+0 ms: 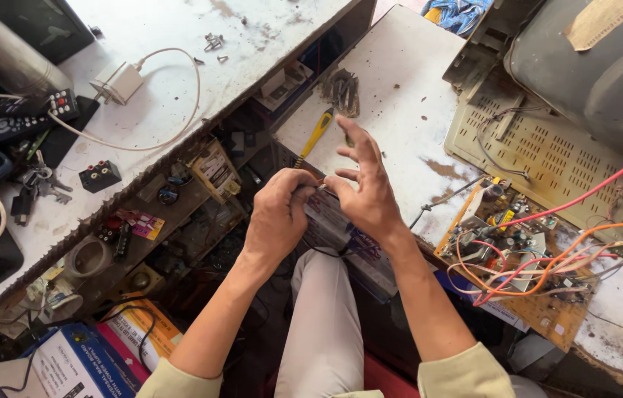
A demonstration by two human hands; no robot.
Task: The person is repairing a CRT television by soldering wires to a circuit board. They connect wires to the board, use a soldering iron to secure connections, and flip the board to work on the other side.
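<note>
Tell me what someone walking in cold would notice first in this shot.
Probably the two bare hands meeting mid-frame: the left hand and right hand pinch something small, too hidden to identify, above a grey boxy device. To the right, a bare circuit board spills orange and red wires beside a grey television shell. A yellow-handled screwdriver lies just beyond the hands.

head camera looks steeply down, close over workbench (400, 81).

Left hand (276, 214): curled into a tight pinching grip, knuckles up.
Right hand (364, 188): thumb and forefinger pinched, other fingers splayed.
Forearms: converged.
</note>
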